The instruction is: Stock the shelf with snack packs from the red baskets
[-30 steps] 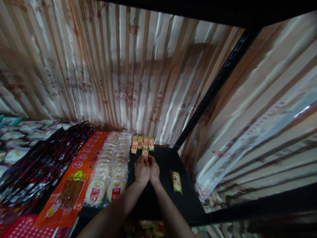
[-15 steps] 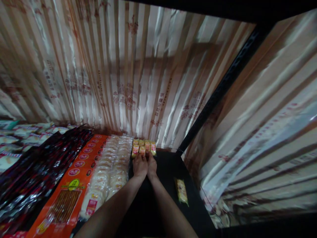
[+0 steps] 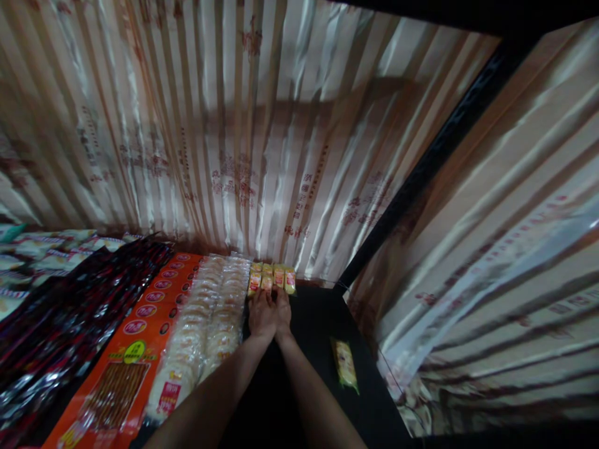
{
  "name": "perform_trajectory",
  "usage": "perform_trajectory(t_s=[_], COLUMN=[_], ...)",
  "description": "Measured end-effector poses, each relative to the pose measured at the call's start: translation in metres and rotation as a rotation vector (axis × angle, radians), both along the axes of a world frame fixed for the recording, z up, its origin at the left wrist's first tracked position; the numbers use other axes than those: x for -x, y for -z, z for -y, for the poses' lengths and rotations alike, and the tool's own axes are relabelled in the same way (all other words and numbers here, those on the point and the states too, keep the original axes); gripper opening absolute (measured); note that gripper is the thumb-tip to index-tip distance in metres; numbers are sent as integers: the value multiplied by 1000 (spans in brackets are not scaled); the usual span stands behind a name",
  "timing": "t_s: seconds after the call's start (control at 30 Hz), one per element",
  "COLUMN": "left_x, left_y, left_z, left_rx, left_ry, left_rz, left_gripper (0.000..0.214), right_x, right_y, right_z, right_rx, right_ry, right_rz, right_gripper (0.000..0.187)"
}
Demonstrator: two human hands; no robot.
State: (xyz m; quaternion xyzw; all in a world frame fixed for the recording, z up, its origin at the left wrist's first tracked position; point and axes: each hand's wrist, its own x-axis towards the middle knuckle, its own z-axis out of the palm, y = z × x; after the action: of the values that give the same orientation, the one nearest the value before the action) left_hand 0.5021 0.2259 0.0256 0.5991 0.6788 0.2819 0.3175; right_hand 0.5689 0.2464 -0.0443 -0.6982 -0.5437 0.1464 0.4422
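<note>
My left hand (image 3: 261,315) and my right hand (image 3: 282,313) lie side by side on a black shelf (image 3: 322,324), fingertips against a row of small yellow snack packets (image 3: 274,277) at the back wall. Both hands look curled, pressed on the packets' near edge; what the fingers hold, if anything, is hidden. A single yellow packet (image 3: 347,364) lies loose on the shelf to the right of my right forearm.
Left of my hands lie rows of clear-wrapped round cakes (image 3: 208,324), orange packets (image 3: 140,337), dark red-black packets (image 3: 60,318) and white packets (image 3: 42,249). Striped glossy sheeting (image 3: 243,137) covers the back and right walls, split by a black post (image 3: 421,174).
Both hands moved forward from mid-shelf to the back row, carrying a small yellow packet that now sits with the row. The camera tilted slightly forward.
</note>
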Motion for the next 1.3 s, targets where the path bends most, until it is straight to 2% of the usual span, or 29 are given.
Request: perform_trajectory(t_s=[0.23,0.33,0.47,0.7,0.97,1.1,1.2,1.3], left_x=[-2,-4,-5,-1,11,26,40,53], left_y=[0,-1,-3,-1,9,22,37,54], left_z=[6,16,38,95,167,206,235,257], left_rx=[5,4,41,102,14,-93,-194,-222], left_ry=[-21,-18,-6,58,164,217,286,286], left_rz=[25,37,41,23,29,73,126,133], left_gripper=[38,36,34,36,32,33,33,34], right_x=[-4,-7,-9,-6,0,6,11,17], right_y=[0,-1,-5,-16,-19,-11,4,22], right_z=[5,14,39,104,183,219,246,269], right_rx=[-33,-60,-18,94,56,43,34,2], right_ry=[-30,-22,-31,-75,-116,-156,-195,-278], right_rz=[-70,-86,-74,-28,-52,-54,-26,30], right_gripper=[34,34,34,33,33,33,34,34])
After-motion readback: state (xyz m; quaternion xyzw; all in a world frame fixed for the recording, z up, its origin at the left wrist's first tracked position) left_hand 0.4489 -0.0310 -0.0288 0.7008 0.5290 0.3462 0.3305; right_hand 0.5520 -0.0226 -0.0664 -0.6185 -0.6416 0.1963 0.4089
